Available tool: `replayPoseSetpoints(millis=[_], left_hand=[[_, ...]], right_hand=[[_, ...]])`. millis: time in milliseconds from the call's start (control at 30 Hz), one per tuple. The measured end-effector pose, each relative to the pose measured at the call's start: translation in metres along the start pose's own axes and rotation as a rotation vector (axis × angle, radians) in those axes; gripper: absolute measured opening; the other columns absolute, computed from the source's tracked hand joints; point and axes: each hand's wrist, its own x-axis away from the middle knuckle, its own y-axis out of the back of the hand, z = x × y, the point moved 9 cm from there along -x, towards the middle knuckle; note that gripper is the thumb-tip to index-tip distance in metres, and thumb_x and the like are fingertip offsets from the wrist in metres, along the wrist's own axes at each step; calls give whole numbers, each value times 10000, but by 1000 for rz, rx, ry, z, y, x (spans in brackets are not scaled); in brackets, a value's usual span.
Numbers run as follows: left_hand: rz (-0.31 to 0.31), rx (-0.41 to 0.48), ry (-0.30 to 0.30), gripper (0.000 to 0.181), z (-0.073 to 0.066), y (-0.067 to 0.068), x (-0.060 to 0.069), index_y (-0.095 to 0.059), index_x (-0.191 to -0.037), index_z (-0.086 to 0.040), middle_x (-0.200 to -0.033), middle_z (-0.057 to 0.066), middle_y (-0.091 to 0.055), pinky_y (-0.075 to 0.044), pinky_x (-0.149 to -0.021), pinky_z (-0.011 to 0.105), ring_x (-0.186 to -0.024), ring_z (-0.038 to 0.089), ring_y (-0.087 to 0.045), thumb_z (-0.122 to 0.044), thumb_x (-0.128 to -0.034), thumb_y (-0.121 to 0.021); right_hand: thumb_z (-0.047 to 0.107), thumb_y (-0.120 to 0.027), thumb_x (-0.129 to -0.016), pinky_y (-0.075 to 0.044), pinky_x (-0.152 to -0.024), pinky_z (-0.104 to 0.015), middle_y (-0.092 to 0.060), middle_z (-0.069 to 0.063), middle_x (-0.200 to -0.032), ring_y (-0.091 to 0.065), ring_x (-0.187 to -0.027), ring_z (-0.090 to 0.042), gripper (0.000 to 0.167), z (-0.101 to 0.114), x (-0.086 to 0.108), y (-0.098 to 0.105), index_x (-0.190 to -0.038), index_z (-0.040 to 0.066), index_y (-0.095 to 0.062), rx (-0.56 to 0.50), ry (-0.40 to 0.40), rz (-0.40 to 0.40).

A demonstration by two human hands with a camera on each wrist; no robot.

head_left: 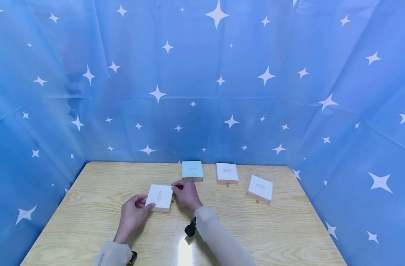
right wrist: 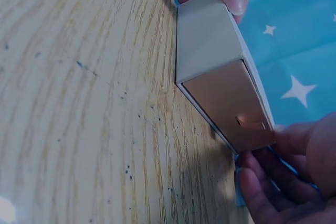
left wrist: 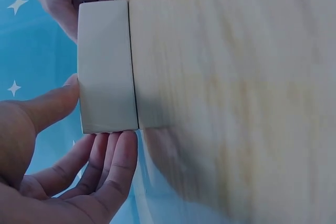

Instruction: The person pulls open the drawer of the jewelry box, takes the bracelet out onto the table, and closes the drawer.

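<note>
A white square drawer box (head_left: 159,196) with small dark lettering on its lid lies on the table, left of the middle. My left hand (head_left: 133,214) grips its left end, with the thumb along the near left corner and the fingers against the side. With thumb and fingers my right hand (head_left: 188,194) pinches the far right corner. The right wrist view shows the box's drawer front (right wrist: 226,108), copper-coloured with a small pull tab (right wrist: 250,124), flush in the white sleeve (right wrist: 207,40). A plain white side (left wrist: 107,66) of the box faces the left wrist camera.
Beyond the hands, a light-blue box (head_left: 192,169) stands near the table's back edge. Two more white boxes (head_left: 227,171) with copper-toned fronts sit to the right, the farther right one (head_left: 260,187) turned at an angle. A blue star-patterned curtain (head_left: 195,74) surrounds the wooden table (head_left: 272,232).
</note>
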Motion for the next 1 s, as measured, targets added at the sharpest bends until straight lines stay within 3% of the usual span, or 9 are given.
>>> replayPoseSetpoints(millis=[200, 367, 500, 600, 767, 1000], left_hand=[[-13, 0, -15, 439, -2, 0, 2, -681, -1217, 26, -1025, 149, -700, -498, -720, 186, -900, 203, -643, -165, -852, -835], [11, 2, -25, 457, -4, -2, 1, -666, -1228, 40, -1033, 155, -692, -515, -738, 200, -915, 215, -641, -151, -848, -835], [38, -3, -46, 518, -8, -1, -1, -643, -1273, 35, -1138, 186, -679, -574, -875, 341, -1023, 280, -661, -192, -850, -839], [64, -22, -70, 601, -12, -1, -5, -610, -1335, 20, -1281, 218, -629, -550, -991, 485, -1166, 370, -636, -260, -855, -840], [143, -85, -120, 774, -21, -5, -13, -538, -1446, -43, -1452, 216, -517, -464, -1072, 603, -1344, 448, -514, -405, -836, -849], [225, -189, -259, 890, -38, -14, -24, -527, -1469, -86, -1501, 178, -482, -427, -1090, 627, -1376, 422, -459, -463, -753, -899]], right_hand=[[232, -626, -1032, -565, -799, -294, -731, 21, -1058, -644, -919, -84, 191, 1, -1, 0, -1141, 170, -770, 6, 12, 19], [277, -617, -1037, -565, -827, -309, -728, 25, -1057, -649, -928, -88, 212, -1, -1, 2, -1157, 176, -759, 1, 22, 41], [322, -605, -1038, -568, -853, -335, -730, 19, -1044, -663, -921, -90, 245, 1, 0, 3, -1160, 161, -745, -16, 30, 81], [354, -601, -1036, -568, -854, -351, -731, 9, -1029, -675, -905, -104, 279, 3, 2, 4, -1166, 146, -733, -33, 24, 115], [411, -612, -1022, -577, -806, -335, -732, -24, -1030, -699, -900, -149, 337, -5, 4, 7, -1173, 127, -715, -85, -68, 152], [394, -656, -996, -618, -757, -328, -755, -101, -976, -736, -838, -201, 392, -20, 9, 5, -1165, 44, -710, -195, -194, 227]])
